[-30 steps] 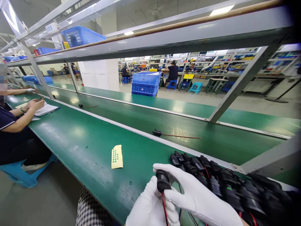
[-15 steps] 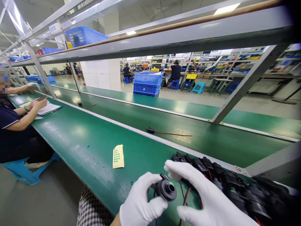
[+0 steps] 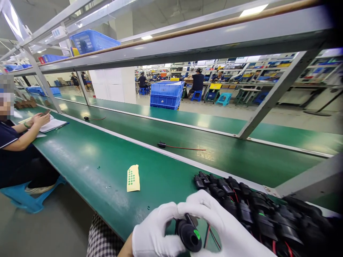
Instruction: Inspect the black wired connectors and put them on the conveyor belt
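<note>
Between my two gloved hands is a small black pump, a round body with a nozzle and a green dot sticker on its face. My left hand grips it from the left, thumb below and fingers curled over. From the right, my right hand closes around it, fingertips meeting the left hand's at the top; its thumb is partly hidden. Red and black wires hang beside the pump. A pale yellow sheet of green dot stickers lies on the green bench ahead of my left hand.
Many similar black pumps are piled at right. Another pump with a red wire lies on the green belt beyond the white rail. Overhead runs a metal shelf frame. A seated person is at left by an open notebook.
My right hand has moved left and closed onto the pump, which has turned so its green sticker shows more. The pump on the belt has shifted left. The view has shifted slightly.
</note>
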`<state>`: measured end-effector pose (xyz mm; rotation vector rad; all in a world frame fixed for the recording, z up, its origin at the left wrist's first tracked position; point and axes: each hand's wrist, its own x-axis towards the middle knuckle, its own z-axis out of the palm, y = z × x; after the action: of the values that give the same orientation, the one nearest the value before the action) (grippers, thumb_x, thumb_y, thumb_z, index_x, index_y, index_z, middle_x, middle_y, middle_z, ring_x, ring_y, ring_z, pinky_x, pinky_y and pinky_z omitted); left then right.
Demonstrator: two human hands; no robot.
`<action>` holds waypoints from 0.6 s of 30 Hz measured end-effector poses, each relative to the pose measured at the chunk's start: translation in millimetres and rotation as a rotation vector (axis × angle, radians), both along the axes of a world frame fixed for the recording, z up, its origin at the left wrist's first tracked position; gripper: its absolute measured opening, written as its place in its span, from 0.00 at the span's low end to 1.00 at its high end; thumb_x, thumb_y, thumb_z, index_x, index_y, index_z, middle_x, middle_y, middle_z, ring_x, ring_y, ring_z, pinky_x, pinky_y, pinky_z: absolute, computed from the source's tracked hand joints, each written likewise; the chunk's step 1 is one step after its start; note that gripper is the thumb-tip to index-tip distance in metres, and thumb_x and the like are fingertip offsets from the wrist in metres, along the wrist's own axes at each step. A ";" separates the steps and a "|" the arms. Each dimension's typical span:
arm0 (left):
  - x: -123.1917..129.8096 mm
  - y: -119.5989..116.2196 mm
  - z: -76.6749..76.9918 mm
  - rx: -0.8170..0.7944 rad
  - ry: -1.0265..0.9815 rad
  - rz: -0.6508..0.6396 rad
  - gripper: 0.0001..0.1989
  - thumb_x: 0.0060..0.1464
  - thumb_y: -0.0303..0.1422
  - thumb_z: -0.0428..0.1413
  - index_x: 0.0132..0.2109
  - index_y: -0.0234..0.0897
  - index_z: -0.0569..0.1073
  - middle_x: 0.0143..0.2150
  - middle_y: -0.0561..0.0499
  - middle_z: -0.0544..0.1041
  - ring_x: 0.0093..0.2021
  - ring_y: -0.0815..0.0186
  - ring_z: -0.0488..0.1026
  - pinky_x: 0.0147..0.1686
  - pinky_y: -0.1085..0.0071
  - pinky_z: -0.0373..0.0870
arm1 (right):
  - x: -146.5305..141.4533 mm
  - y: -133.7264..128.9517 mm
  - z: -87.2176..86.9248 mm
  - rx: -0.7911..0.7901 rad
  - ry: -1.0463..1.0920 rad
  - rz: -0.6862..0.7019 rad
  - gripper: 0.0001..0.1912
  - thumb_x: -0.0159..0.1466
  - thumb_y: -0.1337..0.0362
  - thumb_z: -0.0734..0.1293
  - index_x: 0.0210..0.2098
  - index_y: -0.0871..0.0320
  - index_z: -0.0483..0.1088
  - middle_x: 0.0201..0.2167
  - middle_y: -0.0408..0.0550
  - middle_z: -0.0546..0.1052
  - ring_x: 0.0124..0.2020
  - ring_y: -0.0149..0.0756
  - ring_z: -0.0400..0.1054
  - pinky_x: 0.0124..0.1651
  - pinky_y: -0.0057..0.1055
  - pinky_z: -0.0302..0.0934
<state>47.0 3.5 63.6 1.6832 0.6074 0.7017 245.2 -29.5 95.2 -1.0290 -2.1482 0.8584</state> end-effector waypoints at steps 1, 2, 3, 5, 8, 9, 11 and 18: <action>-0.3 0.2 -3.6 -0.005 0.017 0.020 0.17 0.51 0.27 0.56 0.49 0.39 0.75 0.42 0.49 0.73 0.42 0.60 0.68 0.44 0.68 0.62 | -1.2 0.6 1.2 -0.009 0.010 -0.002 0.26 0.52 0.66 0.75 0.48 0.45 0.67 0.40 0.44 0.68 0.38 0.40 0.66 0.40 0.33 0.67; -0.1 0.1 -7.3 -0.006 0.017 0.041 0.16 0.50 0.28 0.56 0.48 0.39 0.75 0.42 0.50 0.72 0.42 0.60 0.68 0.44 0.68 0.62 | -2.5 1.6 2.4 -0.014 0.022 -0.011 0.23 0.51 0.65 0.75 0.44 0.47 0.68 0.38 0.44 0.68 0.36 0.39 0.66 0.38 0.32 0.66; 0.7 -0.2 -10.6 -0.003 0.008 0.062 0.16 0.49 0.29 0.57 0.47 0.38 0.75 0.41 0.50 0.72 0.43 0.59 0.68 0.45 0.67 0.62 | -3.9 3.1 3.2 -0.014 0.036 -0.036 0.20 0.50 0.65 0.75 0.41 0.49 0.68 0.37 0.44 0.67 0.35 0.38 0.65 0.37 0.32 0.65; 4.5 -2.0 -14.7 0.003 -0.016 0.127 0.20 0.44 0.31 0.61 0.48 0.38 0.75 0.41 0.50 0.72 0.43 0.58 0.69 0.46 0.65 0.63 | -6.5 8.0 2.9 -0.025 0.074 -0.115 0.16 0.50 0.66 0.72 0.37 0.52 0.67 0.35 0.43 0.67 0.35 0.39 0.64 0.39 0.34 0.64; 13.9 -7.2 -14.0 -0.001 0.006 0.306 0.27 0.35 0.36 0.67 0.47 0.38 0.75 0.40 0.50 0.72 0.42 0.57 0.69 0.44 0.66 0.64 | -8.9 18.3 -3.7 -0.099 0.188 -0.171 0.13 0.51 0.64 0.68 0.36 0.54 0.65 0.36 0.44 0.67 0.38 0.41 0.64 0.42 0.36 0.61; 17.0 -9.0 -13.2 -0.021 0.022 0.380 0.26 0.35 0.39 0.67 0.45 0.38 0.76 0.38 0.50 0.73 0.40 0.59 0.69 0.41 0.67 0.64 | -9.2 21.6 -6.7 -0.138 0.226 -0.159 0.12 0.52 0.62 0.67 0.36 0.54 0.65 0.35 0.44 0.67 0.38 0.41 0.64 0.41 0.36 0.61; 21.5 -11.9 -12.5 -0.075 0.028 0.472 0.23 0.38 0.44 0.66 0.41 0.37 0.75 0.34 0.51 0.73 0.34 0.64 0.69 0.34 0.70 0.63 | -9.3 26.4 -11.4 -0.210 0.271 -0.142 0.11 0.54 0.59 0.67 0.35 0.54 0.64 0.34 0.44 0.68 0.37 0.40 0.63 0.40 0.35 0.60; 24.6 -14.2 -27.3 -0.654 -0.427 0.006 0.32 0.48 0.65 0.48 0.34 0.36 0.68 0.14 0.60 0.65 0.09 0.77 0.49 0.11 0.75 0.43 | -7.7 27.3 -13.0 -0.377 0.362 -0.101 0.17 0.61 0.47 0.66 0.34 0.55 0.66 0.32 0.44 0.69 0.35 0.39 0.63 0.40 0.35 0.60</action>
<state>71.6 -10.7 36.3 0.8932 0.4654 0.7376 237.5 -2.2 82.2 -1.0534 -1.6548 1.3218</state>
